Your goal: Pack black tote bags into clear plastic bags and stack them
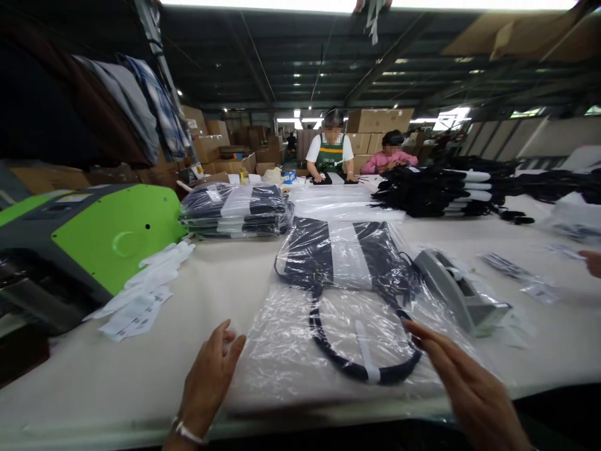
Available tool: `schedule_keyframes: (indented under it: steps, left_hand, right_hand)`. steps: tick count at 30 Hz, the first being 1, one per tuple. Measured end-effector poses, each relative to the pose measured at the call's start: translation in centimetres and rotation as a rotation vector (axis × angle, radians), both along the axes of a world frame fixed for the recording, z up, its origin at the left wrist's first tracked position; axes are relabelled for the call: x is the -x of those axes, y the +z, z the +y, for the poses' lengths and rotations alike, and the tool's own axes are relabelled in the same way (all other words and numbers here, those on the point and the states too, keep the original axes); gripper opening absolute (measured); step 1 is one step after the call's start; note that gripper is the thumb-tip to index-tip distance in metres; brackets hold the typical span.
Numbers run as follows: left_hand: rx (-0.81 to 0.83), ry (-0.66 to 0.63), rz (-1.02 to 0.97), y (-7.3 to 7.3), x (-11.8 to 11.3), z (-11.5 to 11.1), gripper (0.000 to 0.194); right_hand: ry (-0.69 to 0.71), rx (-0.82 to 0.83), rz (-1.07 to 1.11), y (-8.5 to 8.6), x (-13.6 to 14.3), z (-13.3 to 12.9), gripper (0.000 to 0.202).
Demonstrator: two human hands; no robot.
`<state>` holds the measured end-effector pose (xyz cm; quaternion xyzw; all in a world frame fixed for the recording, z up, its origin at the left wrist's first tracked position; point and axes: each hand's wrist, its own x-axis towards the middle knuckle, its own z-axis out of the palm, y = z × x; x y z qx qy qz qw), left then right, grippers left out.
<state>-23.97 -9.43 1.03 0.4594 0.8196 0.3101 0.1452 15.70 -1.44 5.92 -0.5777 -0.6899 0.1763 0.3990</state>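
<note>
In front of me a clear plastic bag (282, 351) lies flat on the table, reaching towards its front edge. Inside it is a folded dark cloth item (310, 247) with a white band (346, 250) across its middle. A dark loop strap (350, 369) curves out from the cloth towards me, with a small white strip on it. My left hand (209, 376) is just left of the bag, fingers apart and holding nothing. My right hand (462, 376) has its fingers stretched out at the bag's right side, by the loop; whether it touches the plastic I cannot tell.
A grey tape dispenser (457, 288) stands right of the bag. To the left are a green machine (126, 232) and white paper labels (145, 288). Behind lie bagged dark items (235, 210) and stacked dark cloth (432, 191). Two people (331, 147) work across the table; another hand shows far right.
</note>
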Motion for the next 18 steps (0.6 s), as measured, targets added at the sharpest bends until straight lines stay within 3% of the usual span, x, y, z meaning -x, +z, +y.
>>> schedule_keyframes:
  steps: [2, 4, 6, 8, 11, 14, 16, 18]
  left_hand:
    - [0.162, -0.065, 0.018, 1.6, -0.8, 2.7, 0.055]
    - [0.286, -0.11, 0.064, 2.5, -1.3, 4.1, 0.041]
    - [0.354, -0.141, 0.124, 2.6, -1.6, 4.3, 0.032]
    - [0.323, -0.158, 0.145, 1.9, -1.6, 3.9, 0.03]
    - [0.107, -0.158, -0.088, 0.4, -1.2, 2.9, 0.036]
    - [-0.066, -0.143, -0.537, 0.2, -1.4, 2.2, 0.041]
    - [-0.133, -0.181, -0.746, 1.5, -2.3, 2.5, 0.055]
    - [-0.195, -0.263, -0.835, 3.7, -4.0, 4.0, 0.062]
  right_hand:
    - [0.259, 0.154, 0.194, 1.6, 6.4, 2.0, 0.054]
    - [0.472, 0.329, 0.366, 2.2, 13.3, 4.4, 0.065]
    - [0.513, 0.471, 0.424, 1.3, 18.9, 6.6, 0.072]
    - [0.454, 0.525, 0.421, -0.6, 21.8, 8.0, 0.08]
    - [0.424, 0.525, 0.373, -3.4, 21.4, 8.2, 0.087]
    - [0.525, 0.611, 0.332, -4.1, 17.8, 6.3, 0.088]
    - [0.624, 0.659, 0.344, -3.5, 15.4, 4.6, 0.09]
    - [0.719, 0.659, 0.387, -2.5, 14.0, 3.1, 0.096]
